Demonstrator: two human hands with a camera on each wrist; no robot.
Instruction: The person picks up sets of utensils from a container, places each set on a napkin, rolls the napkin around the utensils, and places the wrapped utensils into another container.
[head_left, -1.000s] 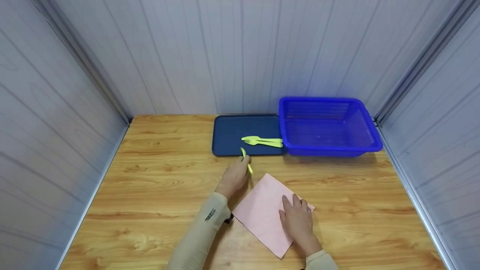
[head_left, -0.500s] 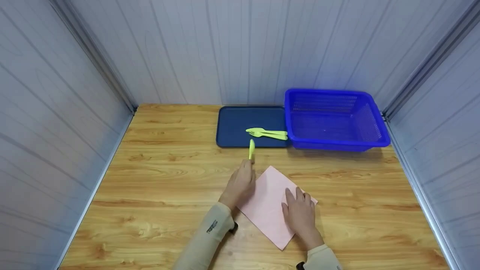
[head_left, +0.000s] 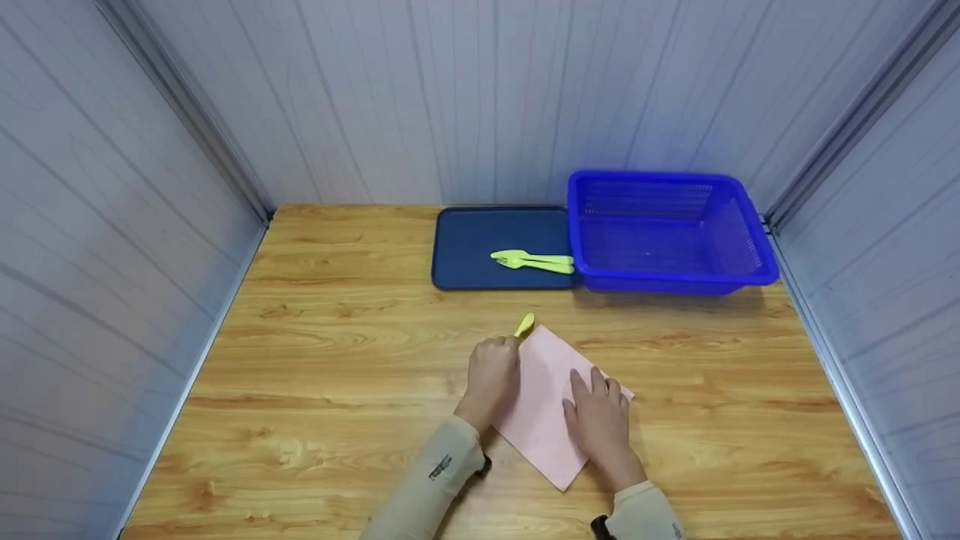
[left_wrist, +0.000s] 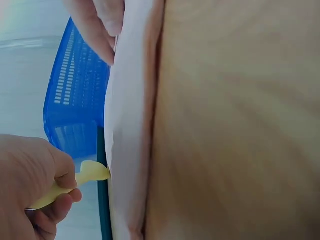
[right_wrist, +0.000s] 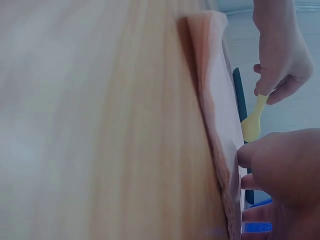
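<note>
My left hand (head_left: 493, 381) grips a yellow-green spoon (left_wrist: 90, 172) by its handle, the bowl pointing away toward the tray. It is over the left part of a folded pink napkin (head_left: 544, 420), which lies on the table with one corner toward me. My right hand (head_left: 600, 420) rests on the napkin's right side with fingers spread and fairly straight. In the right wrist view the spoon's bowl (right_wrist: 251, 129) shows beyond the right thumb. A yellow-green fork (head_left: 517, 262) and a matching knife (head_left: 499, 255) lie together on the dark blue tray (head_left: 465, 274).
A blue plastic basket (head_left: 675, 281) stands at the back right, its left side against the tray's right end. Pale panelled walls (head_left: 360, 105) close off the back and both sides of the wooden table (head_left: 322, 360).
My left hand has drawn the spoon back from the tray's front edge to the napkin, turning its bowl to the right. The right hand stays on the napkin. The head view has shifted slightly.
</note>
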